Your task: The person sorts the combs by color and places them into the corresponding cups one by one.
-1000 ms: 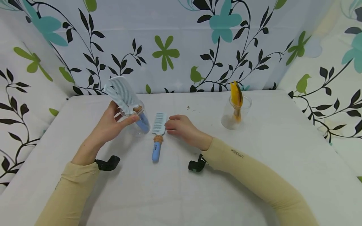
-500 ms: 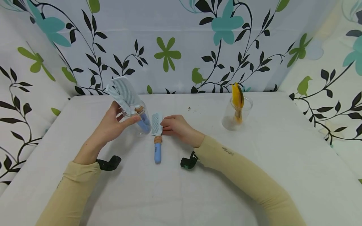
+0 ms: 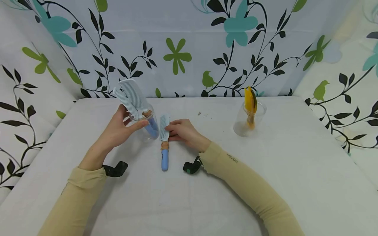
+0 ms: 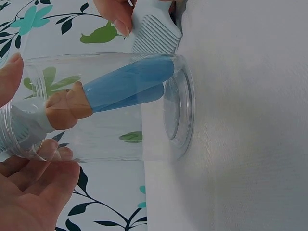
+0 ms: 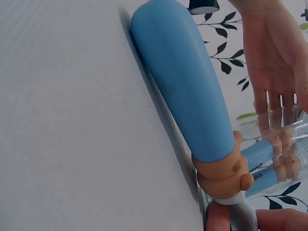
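My left hand (image 3: 113, 131) grips a clear jar (image 4: 110, 139) near its mouth, thumb on one side and fingers on the other. Two pale blue combs (image 3: 134, 93) stand in the jar, toothed heads sticking out and blue handles (image 4: 127, 86) down inside. Just right of the jar, my right hand (image 3: 187, 133) pinches the head of another comb (image 3: 164, 157) between thumb and fingers. This comb has a blue handle (image 5: 183, 77) and a brown figure-shaped collar (image 5: 221, 175); its handle lies along the white table and points toward me.
A second clear jar (image 3: 240, 126) stands at the right, holding yellow items (image 3: 250, 101) with their tops above the rim. Small dark specks (image 3: 199, 113) lie on the white table (image 3: 189, 196) near its back edge. A patterned curtain (image 3: 183, 19) hangs behind and at both sides.
My right hand has moved left onto the comb's head and now pinches it. The comb has turned slightly, its head now lifted and more edge-on. My left hand keeps its hold on the jar.
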The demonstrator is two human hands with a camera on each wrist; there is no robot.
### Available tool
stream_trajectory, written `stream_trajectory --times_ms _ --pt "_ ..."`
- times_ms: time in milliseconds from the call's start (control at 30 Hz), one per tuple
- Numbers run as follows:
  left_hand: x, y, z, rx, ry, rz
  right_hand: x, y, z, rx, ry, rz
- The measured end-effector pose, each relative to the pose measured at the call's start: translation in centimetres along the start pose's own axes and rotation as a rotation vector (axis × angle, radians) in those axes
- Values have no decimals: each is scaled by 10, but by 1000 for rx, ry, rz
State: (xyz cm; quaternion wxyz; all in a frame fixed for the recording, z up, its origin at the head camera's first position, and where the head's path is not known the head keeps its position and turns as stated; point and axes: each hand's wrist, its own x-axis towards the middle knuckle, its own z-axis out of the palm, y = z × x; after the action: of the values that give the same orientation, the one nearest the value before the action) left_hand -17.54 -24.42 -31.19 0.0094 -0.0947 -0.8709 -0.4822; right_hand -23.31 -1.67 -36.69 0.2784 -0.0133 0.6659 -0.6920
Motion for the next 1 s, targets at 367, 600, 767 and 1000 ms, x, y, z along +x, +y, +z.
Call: stream_trajectory --times_ms 367,600,767,1000 --pt "1 2 -1 6 0 -5 1 2 -6 45 -17 -11" --pt "1 2 0 9 -2 -15 2 3 -8 122 -11 -18" --pt "3 0 0 11 -1 -23 3 4 -9 164 -24 -33" --pt "2 -1 1 18 -2 -23 0 -3 -8 198 -7 -95"
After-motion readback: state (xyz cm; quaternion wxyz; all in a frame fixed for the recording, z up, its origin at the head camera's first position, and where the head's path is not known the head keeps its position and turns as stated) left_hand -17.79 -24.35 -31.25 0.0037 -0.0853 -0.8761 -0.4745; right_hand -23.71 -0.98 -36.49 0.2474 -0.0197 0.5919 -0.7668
